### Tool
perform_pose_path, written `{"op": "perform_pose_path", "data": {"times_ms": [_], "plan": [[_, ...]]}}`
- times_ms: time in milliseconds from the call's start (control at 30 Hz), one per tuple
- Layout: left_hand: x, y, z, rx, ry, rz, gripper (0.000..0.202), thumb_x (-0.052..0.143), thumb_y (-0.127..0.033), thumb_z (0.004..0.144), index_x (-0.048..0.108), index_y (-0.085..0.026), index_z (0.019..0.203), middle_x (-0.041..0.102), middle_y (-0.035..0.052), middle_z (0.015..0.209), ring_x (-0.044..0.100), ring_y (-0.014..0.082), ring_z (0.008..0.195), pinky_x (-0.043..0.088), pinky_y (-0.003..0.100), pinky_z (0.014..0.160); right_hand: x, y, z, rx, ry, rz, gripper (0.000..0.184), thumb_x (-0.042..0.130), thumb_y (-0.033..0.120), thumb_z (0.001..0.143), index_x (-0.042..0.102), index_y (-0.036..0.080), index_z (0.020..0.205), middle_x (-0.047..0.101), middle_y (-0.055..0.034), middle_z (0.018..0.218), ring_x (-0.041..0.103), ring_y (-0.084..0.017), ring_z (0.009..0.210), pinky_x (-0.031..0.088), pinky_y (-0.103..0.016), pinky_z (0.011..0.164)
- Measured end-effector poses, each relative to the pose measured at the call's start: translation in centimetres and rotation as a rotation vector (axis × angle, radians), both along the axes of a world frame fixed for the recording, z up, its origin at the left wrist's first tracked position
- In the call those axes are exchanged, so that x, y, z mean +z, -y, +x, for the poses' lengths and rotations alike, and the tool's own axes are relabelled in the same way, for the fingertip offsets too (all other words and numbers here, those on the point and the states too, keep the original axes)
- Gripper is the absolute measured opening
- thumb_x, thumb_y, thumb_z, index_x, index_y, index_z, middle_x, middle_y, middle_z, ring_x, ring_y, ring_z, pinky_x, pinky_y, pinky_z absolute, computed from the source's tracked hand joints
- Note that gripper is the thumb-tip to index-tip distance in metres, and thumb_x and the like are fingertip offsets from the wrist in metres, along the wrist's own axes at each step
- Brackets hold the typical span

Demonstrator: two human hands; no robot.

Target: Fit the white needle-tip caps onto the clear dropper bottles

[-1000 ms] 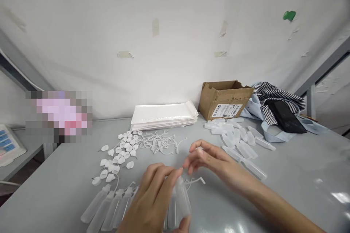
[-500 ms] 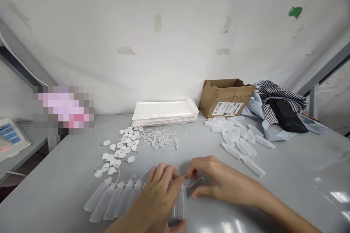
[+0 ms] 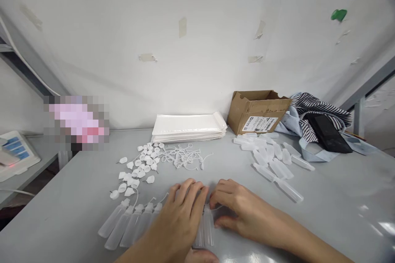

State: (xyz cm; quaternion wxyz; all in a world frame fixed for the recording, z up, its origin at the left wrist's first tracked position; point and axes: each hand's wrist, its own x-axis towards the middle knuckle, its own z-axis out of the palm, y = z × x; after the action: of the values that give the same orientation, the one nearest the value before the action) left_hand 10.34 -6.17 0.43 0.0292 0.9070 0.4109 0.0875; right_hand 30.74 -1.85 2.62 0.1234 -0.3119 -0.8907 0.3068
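A row of translucent plastic squeeze bottles (image 3: 128,230) lies side by side at the table's near edge, with thin white strap ends poking out near their necks. Across the row arches my left hand (image 3: 180,220), its fingers by the necks and its thumb by the bases, hiding the middle bottles. At the right end of the row, my right hand (image 3: 237,205) has curled fingertips against the neck of the end bottle (image 3: 209,228). Its thumb is apart from the fingers, near that bottle's side. A thin strap runs between the thumb and fingers.
White pointed caps (image 3: 141,168) and thin ring straps (image 3: 182,156) are scattered beyond the row. Loose bottles (image 3: 288,190) lie at right. Behind are stacked white padded envelopes (image 3: 189,125), a cardboard box (image 3: 259,111), striped cloth (image 3: 324,104) and a black phone-like object (image 3: 329,133).
My right hand has closed in on the end bottle, its thumb now beside it. My left fingers have straightened a little over the necks. The view has shifted slightly.
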Motion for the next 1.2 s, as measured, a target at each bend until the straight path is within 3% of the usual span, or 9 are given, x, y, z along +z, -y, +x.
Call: {"op": "perform_pose_path", "data": {"times_ms": [100, 233, 500, 767, 867, 967, 1100, 1200], "plan": [[-0.2, 0.0, 0.1, -0.011, -0.039, 0.081, 0.085, 0.047, -0.07, 0.081, 0.046, -0.003, 0.132, 0.056, 0.023, 0.129, 0.048, 0.0398, 0.12, 0.041, 0.055, 0.094, -0.2, 0.0, -0.1, 0.0, -0.013, 0.002, 0.021, 0.065, 0.004, 0.074, 0.062, 0.017, 0.09, 0.063, -0.0051, 0.091, 0.057, -0.021, 0.09, 0.043, -0.036, 0.083], [-0.1, 0.1, 0.3, -0.017, -0.022, 0.131, 0.075, 0.051, -0.065, 0.082, 0.051, -0.005, 0.127, 0.061, 0.0195, 0.124, 0.054, 0.038, 0.114, 0.042, 0.053, 0.092, -0.6, -0.1, -0.2, -0.013, -0.04, 0.007, 0.017, 0.063, 0.005, 0.075, 0.06, 0.018, 0.085, 0.063, -0.004, 0.086, 0.056, -0.02, 0.085, 0.043, -0.036, 0.08], [-1.4, -0.7, 0.0, -0.043, -0.082, 0.347, 0.079, 0.042, -0.07, 0.084, 0.055, -0.002, 0.122, 0.067, 0.0202, 0.114, 0.059, 0.037, 0.105, 0.043, 0.048, 0.085, -0.8, 0.0, -0.5, -0.053, -0.006, -0.011, 0.018, 0.065, 0.003, 0.073, 0.062, 0.016, 0.084, 0.066, -0.0063, 0.09, 0.056, -0.023, 0.089, 0.042, -0.04, 0.083], [-1.4, -0.6, 0.6, -0.004, -0.078, 0.344, 0.085, 0.036, -0.073, 0.083, 0.055, -0.001, 0.123, 0.066, 0.0202, 0.118, 0.059, 0.038, 0.106, 0.044, 0.051, 0.087, -1.4, -0.2, -0.4, -0.05, -0.022, 0.014, 0.016, 0.062, 0.004, 0.074, 0.061, 0.017, 0.084, 0.065, -0.0069, 0.092, 0.056, -0.023, 0.089, 0.043, -0.04, 0.083], [-1.7, -0.3, -1.0, 0.003, -0.033, 0.409, 0.083, 0.033, -0.073, 0.085, 0.055, -0.003, 0.123, 0.068, 0.0175, 0.115, 0.06, 0.0347, 0.104, 0.046, 0.045, 0.085, -0.9, -0.2, -0.4, -0.056, -0.004, 0.018, 0.016, 0.063, 0.004, 0.074, 0.061, 0.017, 0.083, 0.065, -0.0074, 0.093, 0.056, -0.024, 0.09, 0.043, -0.041, 0.084], [-2.4, 0.9, -4.2, 0.022, 0.038, 0.515, 0.078, 0.037, -0.07, 0.086, 0.044, -0.01, 0.135, 0.068, 0.0131, 0.114, 0.058, 0.0306, 0.107, 0.043, 0.039, 0.09, 0.0, -0.1, -0.5, -0.06, 0.009, 0.036, 0.016, 0.059, 0.003, 0.075, 0.061, 0.017, 0.083, 0.066, -0.0068, 0.093, 0.057, -0.023, 0.09, 0.043, -0.04, 0.084], [-2.7, 2.9, -7.6, 0.158, -0.046, 0.473, 0.083, 0.043, -0.074, 0.08, 0.038, -0.018, 0.141, 0.063, 0.011, 0.125, 0.052, 0.0322, 0.116, 0.035, 0.04, 0.1, 0.6, 0.3, -0.4, -0.019, 0.044, 0.086, 0.025, 0.047, -0.003, 0.073, 0.059, 0.016, 0.084, 0.064, -0.0072, 0.093, 0.056, -0.022, 0.089, 0.044, -0.038, 0.08], [-2.3, 3.2, -7.9, 0.074, -0.131, 0.424, 0.079, 0.046, -0.069, 0.082, 0.039, -0.018, 0.141, 0.06, 0.0097, 0.131, 0.05, 0.0321, 0.121, 0.035, 0.039, 0.101, 0.1, 0.3, -0.4, -0.017, 0.051, 0.129, 0.034, 0.042, -0.008, 0.068, 0.058, 0.016, 0.086, 0.063, -0.0074, 0.094, 0.055, -0.022, 0.089, 0.044, -0.038, 0.08]]}}
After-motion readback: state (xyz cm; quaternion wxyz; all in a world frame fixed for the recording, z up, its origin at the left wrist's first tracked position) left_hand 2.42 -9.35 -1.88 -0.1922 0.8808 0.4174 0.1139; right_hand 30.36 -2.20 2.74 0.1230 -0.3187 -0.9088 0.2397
